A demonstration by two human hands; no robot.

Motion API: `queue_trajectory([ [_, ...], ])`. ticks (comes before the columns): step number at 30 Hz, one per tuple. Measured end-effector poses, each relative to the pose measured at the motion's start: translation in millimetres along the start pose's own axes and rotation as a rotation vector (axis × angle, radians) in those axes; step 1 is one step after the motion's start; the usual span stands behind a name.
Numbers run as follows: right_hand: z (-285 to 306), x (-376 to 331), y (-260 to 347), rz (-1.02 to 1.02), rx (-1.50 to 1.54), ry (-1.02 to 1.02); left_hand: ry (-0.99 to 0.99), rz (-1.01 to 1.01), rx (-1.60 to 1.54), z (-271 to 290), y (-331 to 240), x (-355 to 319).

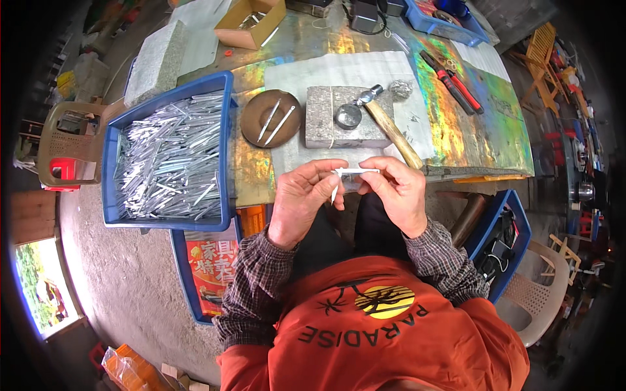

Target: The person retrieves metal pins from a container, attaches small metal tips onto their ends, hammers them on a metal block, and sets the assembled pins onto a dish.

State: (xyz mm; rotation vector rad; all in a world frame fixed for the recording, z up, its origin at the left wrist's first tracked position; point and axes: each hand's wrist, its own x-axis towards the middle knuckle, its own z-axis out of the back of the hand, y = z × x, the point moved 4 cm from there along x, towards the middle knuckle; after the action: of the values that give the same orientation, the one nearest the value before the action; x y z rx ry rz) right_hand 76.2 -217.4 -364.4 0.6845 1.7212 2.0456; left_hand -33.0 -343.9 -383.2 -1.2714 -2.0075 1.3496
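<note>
In front of my chest, both hands hold a slim silvery metal strip (357, 171) level at its two ends. My left hand (301, 199) pinches its left end between thumb and fingers. A second thin pale piece (334, 193) points down from the left fingertips. My right hand (401, 195) pinches the other end. Just beyond the hands, a wooden-handled hammer (396, 138) leans on a grey stone block (318, 107). Two similar slim strips (269, 120) rest on a round brown dish (251, 130). Left of it, a blue tray (229, 140) is heaped with many silvery strips (171, 156).
Red-and-black handled cutters (453, 88) lie at the table's right, near a crumpled foil ball (400, 89). An open cardboard box (241, 31) and a blue bin (450, 29) stand at the back. Beside my right arm is another blue crate (502, 247); plastic chairs (535, 293) flank the table.
</note>
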Motion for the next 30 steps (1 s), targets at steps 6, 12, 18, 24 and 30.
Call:
queue_trajectory([
  [6,-7,-2,13,0.398,-0.449,-0.007,-0.107,-0.077,0.334,5,11,-7],
  [12,-9,-2,12,0.347,-0.473,-0.009,-0.168,-0.188,0.686,0,1,-12],
  [18,-14,-3,14,0.372,-0.487,0.041,-0.194,-0.326,0.912,-2,2,-16],
  [24,-19,-1,24,0.512,-0.503,0.099,-0.152,-0.386,1.087,-10,-10,-17],
  [30,-15,6,28,0.348,-0.352,0.169,-0.063,-0.476,1.058,-8,-15,-20],
])
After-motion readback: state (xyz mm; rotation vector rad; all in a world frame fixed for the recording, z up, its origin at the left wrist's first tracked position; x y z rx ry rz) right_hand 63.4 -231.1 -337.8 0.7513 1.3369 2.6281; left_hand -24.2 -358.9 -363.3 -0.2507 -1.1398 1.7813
